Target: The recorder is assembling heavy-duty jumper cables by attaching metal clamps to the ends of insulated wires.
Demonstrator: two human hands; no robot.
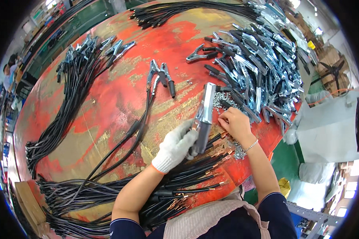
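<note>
Within left hand [174, 146]: clamp [206, 109] (silvery)

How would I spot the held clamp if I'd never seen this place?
On the worn red table, find the heap of silver clamps, upper right. Below and left of it is a white-gloved left hand. The clamp it grips is the only one held up; the rest lie on the table.

A single head-worn fisheye camera, the left one of a side-by-side pair, looks forward and steeply down from head height onto the table [115, 85]. The left hand [175, 145] and right hand [236, 125] lie near it, around mid-picture; the wide field also takes in green floor [285, 159] at right.
</note>
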